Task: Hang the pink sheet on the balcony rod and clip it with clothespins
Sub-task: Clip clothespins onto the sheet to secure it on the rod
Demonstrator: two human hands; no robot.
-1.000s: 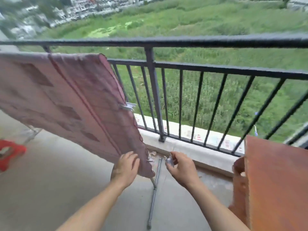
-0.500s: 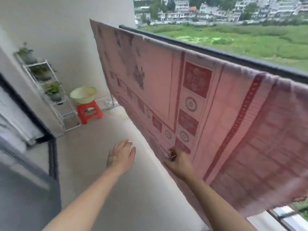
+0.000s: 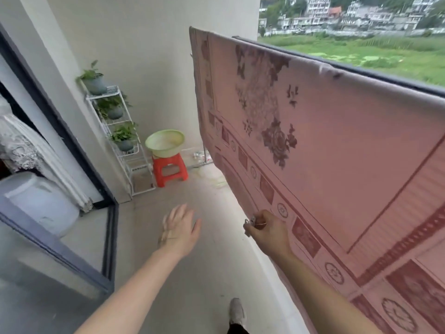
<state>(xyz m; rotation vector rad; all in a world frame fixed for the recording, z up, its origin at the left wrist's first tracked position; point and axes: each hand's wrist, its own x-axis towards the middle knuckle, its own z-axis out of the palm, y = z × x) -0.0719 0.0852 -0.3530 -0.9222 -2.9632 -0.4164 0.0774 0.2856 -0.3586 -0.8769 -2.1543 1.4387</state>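
Head view | sheet (image 3: 337,141) draped over rod (image 3: 397,78), hanging to your right | your right hand (image 3: 269,231): fingers pinch a clothespin (image 3: 250,221) beside the sheet's lower border | left hand (image 3: 179,227): fingers spread, empty | risk: clip one-handed on slack cloth and the clothespin may slip off.

I'm on the balcony of a home. A dark rail (image 3: 385,75) runs along the open side with a sheet (image 3: 337,141) draped over it, and beyond lie a green field (image 3: 361,51) and houses (image 3: 337,15). By the wall stand a wire rack (image 3: 131,154) of potted plants (image 3: 94,80) and a red stool (image 3: 169,168) bearing a basin (image 3: 165,143). A sliding door frame (image 3: 72,141) with a lace curtain (image 3: 19,145) opens indoors; the floor (image 3: 204,273) is bare concrete.
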